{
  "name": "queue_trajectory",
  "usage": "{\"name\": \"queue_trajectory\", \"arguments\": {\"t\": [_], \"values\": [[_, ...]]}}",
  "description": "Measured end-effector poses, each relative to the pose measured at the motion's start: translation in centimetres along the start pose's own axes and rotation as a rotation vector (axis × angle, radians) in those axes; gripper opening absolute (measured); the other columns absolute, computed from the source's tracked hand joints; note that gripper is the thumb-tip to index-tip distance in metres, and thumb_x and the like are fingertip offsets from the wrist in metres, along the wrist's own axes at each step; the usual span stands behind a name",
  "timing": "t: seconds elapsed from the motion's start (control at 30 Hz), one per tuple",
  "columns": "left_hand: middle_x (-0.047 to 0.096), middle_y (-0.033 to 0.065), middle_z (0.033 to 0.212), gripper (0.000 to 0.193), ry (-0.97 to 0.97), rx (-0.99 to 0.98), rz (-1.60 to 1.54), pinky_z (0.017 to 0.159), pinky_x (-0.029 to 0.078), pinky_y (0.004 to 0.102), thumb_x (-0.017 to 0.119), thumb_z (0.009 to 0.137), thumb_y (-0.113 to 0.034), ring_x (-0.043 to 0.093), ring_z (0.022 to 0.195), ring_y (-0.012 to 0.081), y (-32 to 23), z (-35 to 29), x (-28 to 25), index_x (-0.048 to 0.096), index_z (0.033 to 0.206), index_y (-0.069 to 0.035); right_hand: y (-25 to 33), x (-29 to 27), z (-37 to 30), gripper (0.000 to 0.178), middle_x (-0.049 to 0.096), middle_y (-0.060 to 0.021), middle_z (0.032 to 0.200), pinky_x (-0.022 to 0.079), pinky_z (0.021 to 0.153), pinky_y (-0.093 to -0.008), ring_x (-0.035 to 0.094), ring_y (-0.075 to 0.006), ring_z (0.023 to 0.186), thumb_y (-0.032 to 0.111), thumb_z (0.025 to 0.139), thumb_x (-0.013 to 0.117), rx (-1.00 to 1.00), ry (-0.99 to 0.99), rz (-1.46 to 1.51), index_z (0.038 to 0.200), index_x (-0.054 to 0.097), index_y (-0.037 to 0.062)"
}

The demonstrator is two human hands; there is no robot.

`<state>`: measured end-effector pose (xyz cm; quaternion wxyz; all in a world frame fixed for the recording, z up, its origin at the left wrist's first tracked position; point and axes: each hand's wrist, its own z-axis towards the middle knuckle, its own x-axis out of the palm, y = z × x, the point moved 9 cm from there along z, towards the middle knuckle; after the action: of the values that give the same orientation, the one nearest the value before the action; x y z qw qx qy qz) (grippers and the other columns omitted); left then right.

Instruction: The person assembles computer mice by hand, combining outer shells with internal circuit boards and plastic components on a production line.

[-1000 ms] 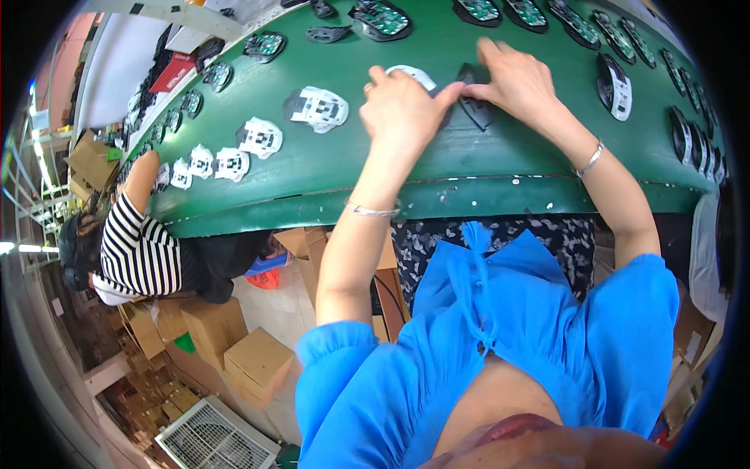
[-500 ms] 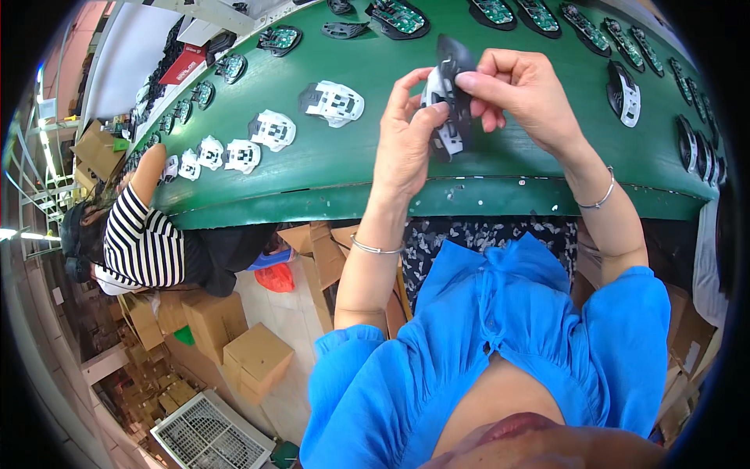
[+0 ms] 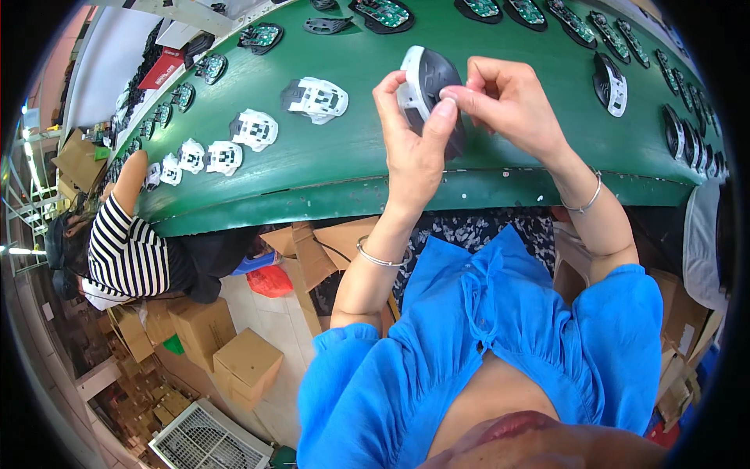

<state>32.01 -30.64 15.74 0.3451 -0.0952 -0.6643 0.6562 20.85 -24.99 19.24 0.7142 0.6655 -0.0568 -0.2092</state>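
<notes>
while the left hand (image 3: 414, 164) grasps the shell (image 3: 432, 82) above the bench (image 3: 336, 160), the right hand (image 3: 516, 105) meets its right side.
the left fingers wrap the white left side, thumb on the dark face; the right thumb touches that face, other fingers curled, whether pinching the edge cannot be told. the shell lies just left of the right fingers, its long axis pointing toward the bench's far side, tipped left. beyond lies a circuit board (image 3: 383, 13).
</notes>
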Motion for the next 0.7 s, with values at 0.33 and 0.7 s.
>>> {"name": "queue_trajectory", "arguments": {"t": [0.33, 0.7], "values": [[0.042, 0.0198, 0.129, 0.08, 0.279, 0.215, 0.037, 0.101, 0.038, 0.0373, 0.07, 0.065, -0.004, 0.046, 0.118, 0.0264, -3.5, -1.7, 0.9, 0.026, 0.132, -0.002, 3.3, -1.6, -1.9, 0.02, 0.06, 0.0019, 0.075, 0.044, 0.06, -0.018, 0.053, -0.0041, 0.066, 0.013, 0.078, 0.074, -0.078, 0.058, 0.251, 0.088, 0.061, 0.0009], [0.053, 0.0162, 0.12, 0.072, 0.256, 0.004, 0.21, 0.091, 0.045, 0.032, 0.079, 0.069, -0.017, 0.055, 0.107, 0.0201, -0.8, -2.4, 1.3, 0.044, 0.129, 0.002, -0.5, -0.4, -2.7, 0.016, 0.062, -0.0009, 0.071, 0.045, 0.059, -0.0179, 0.055, -0.0049, 0.064, 0.012, 0.076, 0.074, 0.187, 0.176, 0.391, 0.075, 0.062, 0.0013]]}}
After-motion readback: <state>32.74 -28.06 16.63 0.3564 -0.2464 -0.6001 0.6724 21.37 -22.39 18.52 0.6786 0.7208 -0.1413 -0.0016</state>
